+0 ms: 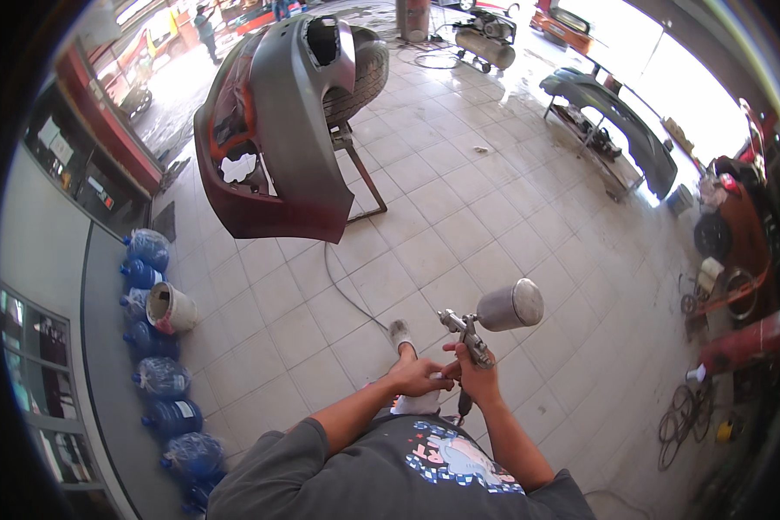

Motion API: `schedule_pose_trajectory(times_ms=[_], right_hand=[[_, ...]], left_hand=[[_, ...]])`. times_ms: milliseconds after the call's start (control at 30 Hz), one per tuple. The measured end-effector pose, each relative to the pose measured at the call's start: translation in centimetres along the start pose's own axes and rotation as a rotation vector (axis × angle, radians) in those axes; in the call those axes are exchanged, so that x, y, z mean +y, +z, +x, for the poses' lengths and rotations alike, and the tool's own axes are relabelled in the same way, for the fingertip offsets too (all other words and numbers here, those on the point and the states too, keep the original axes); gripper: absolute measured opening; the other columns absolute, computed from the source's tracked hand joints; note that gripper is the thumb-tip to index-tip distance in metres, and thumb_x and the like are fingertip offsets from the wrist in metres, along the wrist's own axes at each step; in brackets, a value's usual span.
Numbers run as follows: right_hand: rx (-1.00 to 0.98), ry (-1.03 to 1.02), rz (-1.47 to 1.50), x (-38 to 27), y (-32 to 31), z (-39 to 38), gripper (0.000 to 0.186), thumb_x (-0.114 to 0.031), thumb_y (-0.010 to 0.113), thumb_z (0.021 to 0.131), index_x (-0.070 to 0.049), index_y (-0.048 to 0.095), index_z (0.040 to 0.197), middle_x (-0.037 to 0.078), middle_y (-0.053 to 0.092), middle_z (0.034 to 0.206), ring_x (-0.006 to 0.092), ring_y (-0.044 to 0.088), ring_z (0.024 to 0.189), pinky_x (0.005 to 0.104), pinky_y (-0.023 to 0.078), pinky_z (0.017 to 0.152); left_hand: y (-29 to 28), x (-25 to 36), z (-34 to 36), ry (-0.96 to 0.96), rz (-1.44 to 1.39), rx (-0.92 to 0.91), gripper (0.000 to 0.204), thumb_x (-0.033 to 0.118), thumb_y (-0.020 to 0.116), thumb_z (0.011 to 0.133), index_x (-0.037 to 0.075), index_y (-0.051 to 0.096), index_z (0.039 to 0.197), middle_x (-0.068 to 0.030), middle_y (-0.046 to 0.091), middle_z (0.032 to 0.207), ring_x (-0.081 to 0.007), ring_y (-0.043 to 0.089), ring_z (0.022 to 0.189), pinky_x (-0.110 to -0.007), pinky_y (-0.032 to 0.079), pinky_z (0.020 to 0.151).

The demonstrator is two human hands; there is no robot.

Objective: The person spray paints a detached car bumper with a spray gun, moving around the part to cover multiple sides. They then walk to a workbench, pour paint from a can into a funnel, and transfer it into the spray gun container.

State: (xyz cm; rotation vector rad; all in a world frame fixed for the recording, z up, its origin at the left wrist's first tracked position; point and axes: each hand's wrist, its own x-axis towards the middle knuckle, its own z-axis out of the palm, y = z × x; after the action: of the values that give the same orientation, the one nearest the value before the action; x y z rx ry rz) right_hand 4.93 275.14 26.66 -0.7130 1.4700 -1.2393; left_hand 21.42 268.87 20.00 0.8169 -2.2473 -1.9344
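Observation:
My right hand [477,374] is wrapped round the handle of a metal spray gun [468,333], held up in front of my body. A grey cup [510,306] sits on the gun, tilted to the right, and the nozzle end points to the left. Close beside the right hand, my left hand [419,377] has its fingers bent in toward the gun's lower handle. What those fingers grip is too small to make out. Ahead to the left, a car bumper [296,139], grey above and dark red below, is propped on a metal stand [366,178].
A hose [342,290] runs over the tiled floor [425,234]. Blue water jugs [172,416] and a white bucket [170,307] line the left wall. A second bumper [620,113] rests on a stand at the far right, near an air compressor [485,48]. A coiled cable [683,425] lies at right.

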Motion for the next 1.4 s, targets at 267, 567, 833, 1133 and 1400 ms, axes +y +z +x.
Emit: schedule_pose_trajectory(times_ms=[267,567,833,1133,1400], right_hand=[[-0.137,-0.057,-0.034,-4.4,-1.4,13.8,0.034,-0.034,0.065,0.104,-0.003,0.064,0.119,0.003,0.067,0.087,0.0064,0.058,0.060,0.0238,0.043,0.049],[-0.322,-0.215,-0.668,-9.8,0.1,29.5,0.050,-0.015,0.072,0.097,-0.005,0.058,0.143,0.018,0.073,0.118,0.0239,0.071,0.103,0.0367,0.055,0.088],[-0.689,-0.284,-0.728,-11.8,3.7,40.4,0.052,-0.028,0.076,0.094,-0.015,0.060,0.142,0.017,0.075,0.114,0.0401,0.071,0.108,0.0428,0.057,0.088],[-0.912,-0.420,-0.567,-16.1,7.6,54.7,0.050,-0.023,0.078,0.093,-0.015,0.062,0.140,0.018,0.076,0.112,0.0330,0.074,0.105,0.0383,0.057,0.088],[-0.843,-0.616,-0.270,-20.9,14.6,63.9,0.051,-0.023,0.077,0.094,-0.015,0.060,0.142,0.019,0.075,0.111,0.0333,0.074,0.103,0.0376,0.055,0.086]], left_hand=[[-9.3,1.3,11.4,0.156,-0.196,-0.016,0.028,0.030,0.079,0.092,0.008,0.077,0.110,-0.0088,0.077,0.100,-0.0187,0.070,0.097,-0.035,0.052,0.092],[-19.4,-6.7,22.3,-0.060,-0.055,0.058,0.045,0.047,0.078,0.087,0.009,0.077,0.111,-0.0160,0.077,0.103,-0.0300,0.073,0.098,-0.040,0.055,0.089],[-22.0,-28.2,3.2,-1.115,0.175,-0.064,0.047,0.046,0.086,0.076,0.012,0.081,0.108,-0.0137,0.077,0.111,-0.0297,0.074,0.101,-0.043,0.058,0.087],[-12.3,-19.9,-6.3,-1.443,-0.288,0.412,0.047,0.044,0.086,0.078,0.004,0.081,0.101,-0.0164,0.078,0.103,-0.0288,0.074,0.090,-0.043,0.057,0.084],[-6.5,-13.1,13.0,-0.948,-1.022,0.873,0.033,0.022,0.071,0.086,0.000,0.078,0.110,-0.0128,0.077,0.099,-0.0248,0.070,0.087,-0.041,0.054,0.083]])
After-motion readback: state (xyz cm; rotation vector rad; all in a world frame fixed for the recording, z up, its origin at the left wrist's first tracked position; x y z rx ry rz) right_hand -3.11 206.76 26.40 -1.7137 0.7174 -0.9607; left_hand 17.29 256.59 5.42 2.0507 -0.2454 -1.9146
